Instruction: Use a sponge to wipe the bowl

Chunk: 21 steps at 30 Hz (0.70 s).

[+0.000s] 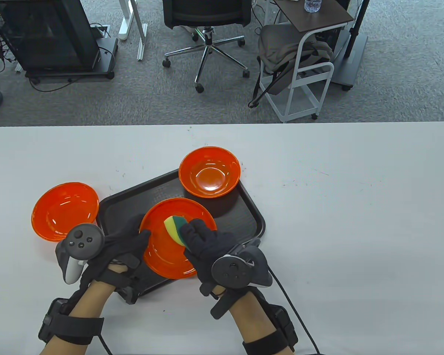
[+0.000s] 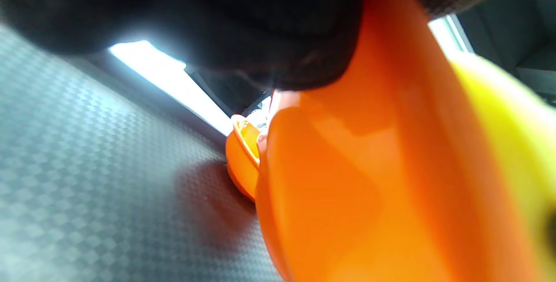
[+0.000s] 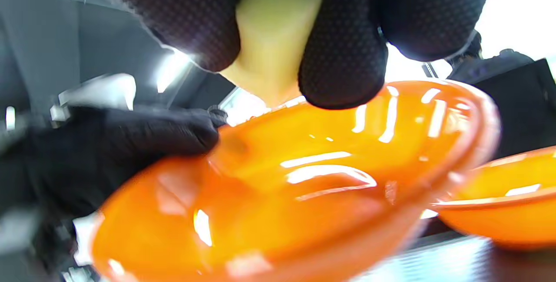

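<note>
While wiping: both hands met over the tray (image 1: 244, 214).
Left hand (image 1: 124, 242): thumb pinched bowl (image 1: 168, 255) rim.
Right hand (image 1: 203, 246): fingers curled, gripping sponge (image 1: 174, 228) inside bowl.

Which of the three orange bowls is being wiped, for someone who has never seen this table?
On the white table lies a dark tray. The near bowl over it is the one: the left hand grips its rim, and the right hand presses a yellow-green sponge into it. The other two bowls go untouched.
</note>
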Each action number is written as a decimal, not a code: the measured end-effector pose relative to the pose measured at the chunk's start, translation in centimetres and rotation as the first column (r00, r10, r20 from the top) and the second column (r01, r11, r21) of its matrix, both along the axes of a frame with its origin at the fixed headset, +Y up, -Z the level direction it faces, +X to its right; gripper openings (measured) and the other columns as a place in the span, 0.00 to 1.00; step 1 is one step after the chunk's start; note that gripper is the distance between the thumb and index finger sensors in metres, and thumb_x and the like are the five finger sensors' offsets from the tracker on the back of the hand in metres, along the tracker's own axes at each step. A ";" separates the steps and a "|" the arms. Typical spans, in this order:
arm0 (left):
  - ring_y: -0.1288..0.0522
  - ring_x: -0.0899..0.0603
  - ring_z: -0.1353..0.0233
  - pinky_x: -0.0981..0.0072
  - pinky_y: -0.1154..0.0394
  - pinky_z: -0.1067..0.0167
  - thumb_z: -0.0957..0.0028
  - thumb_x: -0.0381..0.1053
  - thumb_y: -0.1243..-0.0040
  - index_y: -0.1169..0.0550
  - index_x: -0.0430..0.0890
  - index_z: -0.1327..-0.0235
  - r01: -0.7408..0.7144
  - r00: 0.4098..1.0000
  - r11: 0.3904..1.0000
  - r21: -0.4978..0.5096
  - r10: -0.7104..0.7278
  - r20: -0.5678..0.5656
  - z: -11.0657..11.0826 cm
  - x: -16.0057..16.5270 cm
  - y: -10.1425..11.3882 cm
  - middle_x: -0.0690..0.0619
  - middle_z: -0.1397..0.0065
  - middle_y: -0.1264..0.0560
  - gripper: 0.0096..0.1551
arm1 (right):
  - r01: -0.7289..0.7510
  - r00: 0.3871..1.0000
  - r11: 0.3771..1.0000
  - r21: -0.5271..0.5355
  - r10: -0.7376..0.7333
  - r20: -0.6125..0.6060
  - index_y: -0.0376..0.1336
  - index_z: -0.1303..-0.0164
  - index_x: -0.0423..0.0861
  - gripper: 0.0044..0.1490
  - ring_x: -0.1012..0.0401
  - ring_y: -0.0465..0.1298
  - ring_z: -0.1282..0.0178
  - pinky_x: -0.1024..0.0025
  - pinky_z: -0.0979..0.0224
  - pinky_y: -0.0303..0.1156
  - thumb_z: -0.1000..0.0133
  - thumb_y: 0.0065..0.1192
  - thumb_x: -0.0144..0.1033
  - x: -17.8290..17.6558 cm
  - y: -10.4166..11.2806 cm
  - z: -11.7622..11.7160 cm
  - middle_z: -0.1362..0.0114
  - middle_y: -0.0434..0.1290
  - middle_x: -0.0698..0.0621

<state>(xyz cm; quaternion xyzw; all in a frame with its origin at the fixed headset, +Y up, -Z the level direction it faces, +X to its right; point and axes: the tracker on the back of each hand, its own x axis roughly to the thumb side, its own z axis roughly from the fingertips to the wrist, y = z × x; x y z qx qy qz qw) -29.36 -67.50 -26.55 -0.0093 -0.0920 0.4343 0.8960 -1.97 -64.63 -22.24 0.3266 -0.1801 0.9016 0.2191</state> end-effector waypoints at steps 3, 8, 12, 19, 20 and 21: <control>0.16 0.51 0.78 0.58 0.17 0.72 0.45 0.56 0.37 0.28 0.41 0.32 -0.007 1.000 1.000 0.019 0.006 0.009 0.3 0.1 0.4 0.47 0.67 0.17 0.32 | -0.150 0.988 0.987 0.059 0.149 0.032 0.59 0.30 0.43 0.35 0.49 0.80 0.48 0.45 0.43 0.73 0.44 0.72 0.39 -1.0 0.2 0.5 0.27 0.68 0.33; 0.16 0.51 0.78 0.58 0.17 0.72 0.45 0.56 0.37 0.28 0.41 0.32 0.011 1.000 0.999 0.041 -0.012 0.020 0.6 0.2 0.8 0.47 0.68 0.17 0.32 | -0.348 0.937 0.931 0.108 0.341 0.078 0.58 0.30 0.43 0.35 0.48 0.78 0.46 0.45 0.41 0.72 0.43 0.71 0.38 -2.3 -0.1 0.8 0.25 0.66 0.33; 0.17 0.51 0.78 0.59 0.17 0.73 0.45 0.56 0.37 0.28 0.41 0.32 0.008 0.999 0.999 0.041 -0.010 0.039 0.7 0.5 0.8 0.47 0.68 0.17 0.32 | -0.515 0.856 0.847 0.134 0.500 0.130 0.59 0.30 0.43 0.33 0.47 0.77 0.45 0.44 0.41 0.70 0.43 0.69 0.38 -3.2 -0.4 0.8 0.26 0.68 0.35; 0.17 0.52 0.79 0.59 0.17 0.74 0.45 0.56 0.38 0.28 0.39 0.33 0.028 0.995 0.998 0.055 -0.033 0.090 1.1 1.3 1.3 0.47 0.69 0.17 0.33 | -0.590 0.807 0.795 0.142 0.572 0.146 0.58 0.30 0.43 0.32 0.47 0.76 0.44 0.44 0.40 0.70 0.42 0.67 0.38 -4.1 -1.1 0.7 0.25 0.68 0.36; 0.17 0.52 0.79 0.59 0.17 0.74 0.45 0.56 0.38 0.28 0.39 0.33 0.027 0.995 0.998 0.056 -0.032 0.097 1.1 1.4 1.2 0.47 0.69 0.17 0.33 | -0.586 0.810 0.797 0.146 0.571 0.138 0.58 0.30 0.43 0.32 0.47 0.76 0.44 0.44 0.40 0.70 0.42 0.67 0.38 -4.2 -1.1 0.7 0.25 0.68 0.36; 0.17 0.52 0.79 0.59 0.17 0.74 0.45 0.56 0.38 0.28 0.39 0.33 0.026 0.995 0.998 0.056 -0.031 0.099 1.1 1.5 1.2 0.47 0.69 0.17 0.33 | -0.584 0.812 0.799 0.147 0.569 0.132 0.57 0.30 0.43 0.32 0.47 0.76 0.44 0.44 0.40 0.70 0.42 0.67 0.37 -4.2 -1.1 0.7 0.25 0.68 0.36</control>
